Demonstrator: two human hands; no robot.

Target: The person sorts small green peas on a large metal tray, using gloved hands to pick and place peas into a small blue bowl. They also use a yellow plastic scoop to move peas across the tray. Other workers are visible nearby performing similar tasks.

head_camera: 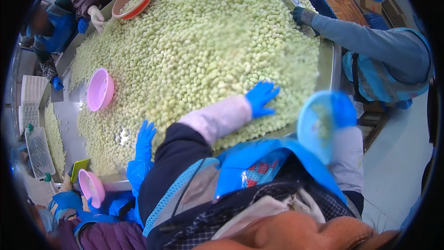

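Observation:
A thick layer of small pale green oval pieces, of a kind I cannot tell, covers the metal table in front of me. My left hand, in a blue glove, lies palm down on the pieces with its fingers spread, holding nothing. To its right, at the table's near edge, my right hand, also blue-gloved and blurred, grips the rim of a light blue plastic bowl. The bowl is tilted and has some green pieces inside.
Co-workers stand around the table. One co-worker's blue-gloved hand is left of my arm. A pink bowl rests at the left; another is held lower left. An orange-and-white bowl is held at the far side. The metal rim runs along the right.

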